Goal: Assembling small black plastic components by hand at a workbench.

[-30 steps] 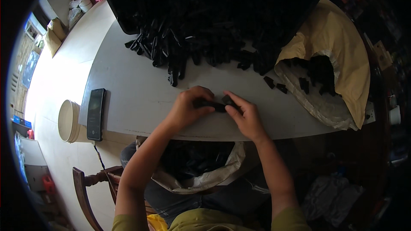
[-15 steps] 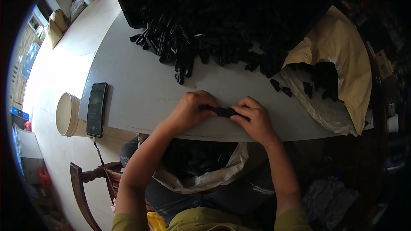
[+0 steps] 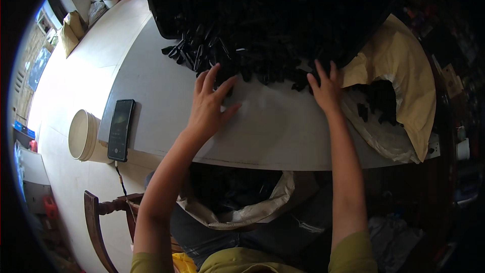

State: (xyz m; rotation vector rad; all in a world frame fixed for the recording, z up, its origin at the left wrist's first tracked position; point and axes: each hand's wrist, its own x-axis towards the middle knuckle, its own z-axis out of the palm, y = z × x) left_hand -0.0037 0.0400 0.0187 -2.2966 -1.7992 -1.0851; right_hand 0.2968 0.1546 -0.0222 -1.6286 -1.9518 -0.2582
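Both of my arms stretch forward over the grey table (image 3: 262,141). At the near edge of a heap of small black plastic-looking pieces (image 3: 202,48), my left hand (image 3: 208,102) is open with fingers spread, its fingertips by the loose pieces. Further right, my right hand (image 3: 327,88) is also open, fingers apart, beside the heap's right end and the mouth of a tan sack (image 3: 414,71). Neither hand holds anything that I can see. More black pieces (image 3: 381,101) lie in the sack's mouth. The exact kind of the pieces is too dark to tell.
A large black container (image 3: 159,20) stands behind the heap. An open pale sack (image 3: 283,197) with dark contents sits at my lap below the table edge. A phone (image 3: 121,130) with a cable rests at the left edge, near a cream bucket (image 3: 81,134) and a wooden chair (image 3: 93,222).
My hands have parted and reached forward to the heap. The black piece they held between them is no longer in them. The whole view has shifted slightly.
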